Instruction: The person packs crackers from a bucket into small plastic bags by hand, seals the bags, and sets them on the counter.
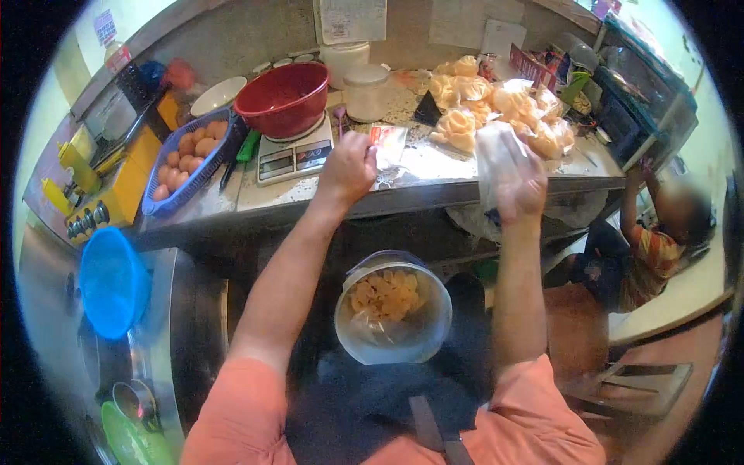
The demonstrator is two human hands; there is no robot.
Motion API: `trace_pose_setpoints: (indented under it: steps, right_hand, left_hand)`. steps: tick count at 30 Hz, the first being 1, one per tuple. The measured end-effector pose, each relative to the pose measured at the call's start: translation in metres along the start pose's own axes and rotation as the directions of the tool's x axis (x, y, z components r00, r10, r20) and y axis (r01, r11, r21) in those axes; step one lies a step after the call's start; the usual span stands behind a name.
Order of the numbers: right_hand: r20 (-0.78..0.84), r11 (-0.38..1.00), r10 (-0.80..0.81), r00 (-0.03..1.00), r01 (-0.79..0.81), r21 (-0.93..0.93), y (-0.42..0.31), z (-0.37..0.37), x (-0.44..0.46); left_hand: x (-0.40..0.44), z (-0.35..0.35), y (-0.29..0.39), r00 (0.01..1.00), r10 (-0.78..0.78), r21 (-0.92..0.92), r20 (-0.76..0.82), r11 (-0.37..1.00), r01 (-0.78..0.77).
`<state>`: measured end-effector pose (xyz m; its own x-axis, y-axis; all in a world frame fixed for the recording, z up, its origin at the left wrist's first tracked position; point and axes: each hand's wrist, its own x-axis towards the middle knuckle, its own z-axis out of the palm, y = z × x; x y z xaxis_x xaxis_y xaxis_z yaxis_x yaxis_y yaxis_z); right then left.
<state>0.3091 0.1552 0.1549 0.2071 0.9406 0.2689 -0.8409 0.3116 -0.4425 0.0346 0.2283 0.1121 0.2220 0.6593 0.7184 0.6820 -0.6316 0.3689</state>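
Observation:
My left hand (348,169) is closed above the counter's front edge, beside a kitchen scale (273,161) and a small packet with a red and white label (387,139). Whatever its fingers may pinch is too small to make out. In my right hand (521,182) is a clear plastic bag (493,151), held up in front of a pile of knotted bags with pale orange contents (505,102). Below and between my arms stands a white bucket (347,333) holding orange-yellow pieces (385,295) and some clear plastic.
A red bowl (280,97) rests on the scale. Left of it, a blue basket (159,203) holds several eggs. A lidded tub (366,93) stands behind. A blue basin (114,283) is at far left. Another person (655,248) sits at right, near a wooden chair (643,391).

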Motion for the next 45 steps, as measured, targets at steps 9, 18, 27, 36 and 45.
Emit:
trace_pose_setpoints:
  steps: [9,18,27,36,45]
  right_hand:
    - [0.043,0.944,0.12,0.992,-0.101,-0.313,0.093,0.007,0.067]
    - [0.249,0.26,0.203,0.947,0.193,-0.946,0.13,-0.011,0.066]
    - [0.243,0.292,-0.081,0.967,0.256,-0.921,0.034,-0.002,-0.04]
    - [-0.317,-0.451,0.848,0.425,0.264,-0.852,0.12,-0.112,-0.179]
    - [0.185,0.02,0.652,0.736,0.227,-0.974,0.241,-0.161,-0.241]
  left_hand:
    - [0.0,-0.006,-0.009,0.852,-0.44,-0.594,-0.283,0.778,0.204]
    - [-0.001,-0.004,0.006,0.972,0.235,-0.137,0.002,0.963,-0.233]
    - [-0.005,0.019,-0.015,0.964,0.211,0.05,0.162,0.974,-0.222]
    - [-0.02,-0.025,0.019,0.929,0.368,-0.237,-0.032,0.9,-0.365]
    - [-0.166,-0.064,0.067,0.938,0.048,-0.538,0.343,0.829,0.154]
